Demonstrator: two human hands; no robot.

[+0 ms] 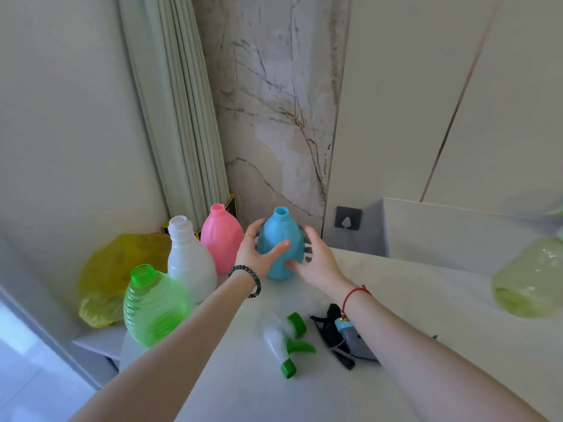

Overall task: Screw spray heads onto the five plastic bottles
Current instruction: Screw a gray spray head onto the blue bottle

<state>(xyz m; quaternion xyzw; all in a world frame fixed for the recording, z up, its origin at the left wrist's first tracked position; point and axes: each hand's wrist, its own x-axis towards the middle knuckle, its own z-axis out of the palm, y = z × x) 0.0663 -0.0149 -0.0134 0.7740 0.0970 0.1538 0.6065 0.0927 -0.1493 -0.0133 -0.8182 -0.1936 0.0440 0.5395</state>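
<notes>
The blue bottle (278, 236) stands upright on the white table (426, 300), its neck bare. The left hand (259, 252) and right hand (318, 254) hold its sides, fingers wrapped round it. To its left are the pink bottle (221, 237), white bottle (189, 260) and green bottle (155, 306). In front of it lie a green spray head (291, 339) and a black spray head (330, 327). A yellow-green bottle (530, 278) is well to its right.

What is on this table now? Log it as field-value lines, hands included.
left hand: grips blue bottle
right hand: holds its other side
blue bottle: upright, no head
other bottles: pink bottle, white bottle, green bottle, all uncapped; pale bottle at right edge, blurred
spray heads: green spray head and dark spray head lie loose on table
other: yellow bag at left
</notes>
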